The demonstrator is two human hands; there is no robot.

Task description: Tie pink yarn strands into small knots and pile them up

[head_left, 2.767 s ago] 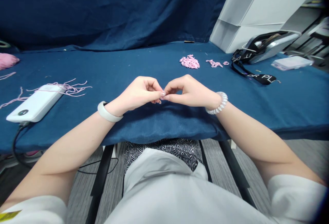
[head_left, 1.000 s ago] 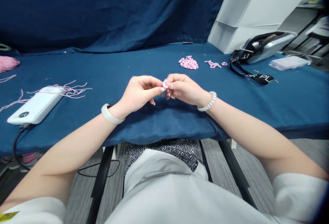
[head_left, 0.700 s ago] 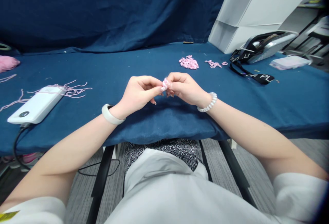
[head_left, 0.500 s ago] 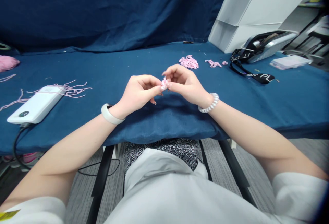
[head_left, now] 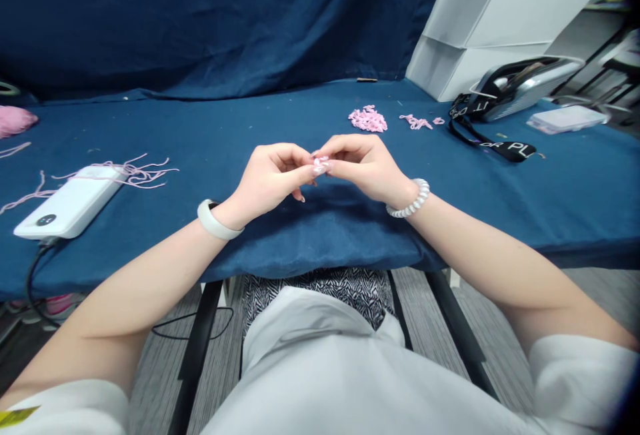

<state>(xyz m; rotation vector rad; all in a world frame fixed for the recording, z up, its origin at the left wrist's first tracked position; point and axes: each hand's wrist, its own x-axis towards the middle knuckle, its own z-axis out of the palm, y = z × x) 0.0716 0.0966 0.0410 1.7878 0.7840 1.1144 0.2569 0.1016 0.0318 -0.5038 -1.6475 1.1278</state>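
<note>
- Head view, middle of the near part of the table: the left hand (head_left: 270,178) is closed to a pinch, thumb and index finger meeting on a small pink yarn piece (head_left: 321,164); its other fingers curl loosely underneath.
- The right hand (head_left: 369,165) faces it, also in a pinch, with its thumb and index finger on the same piece. The two sets of fingertips meet there and hide much of its shape.
- The piece is between the hands, above the near edge of the blue cloth (head_left: 240,128) covering the table.
- A pale wristband (head_left: 217,223) circles the left wrist; a coiled hair tie (head_left: 410,202) circles the right.
- Beyond the right hand, toward the far side, lies a heap of pink yarn loops (head_left: 368,119), with a smaller cluster of loops (head_left: 416,122) and a single loop (head_left: 439,121) to its right.
- On the left, a white power bank (head_left: 73,205) has a black cable (head_left: 34,275) at its near end and pink yarn strands (head_left: 143,174) across its far end.
- At the far left edge sits a pink yarn bundle (head_left: 15,120).
- At the far right are a lettered black lanyard (head_left: 515,150), a flat clear plastic box (head_left: 567,119) and stacked white boxes (head_left: 505,15).
</note>
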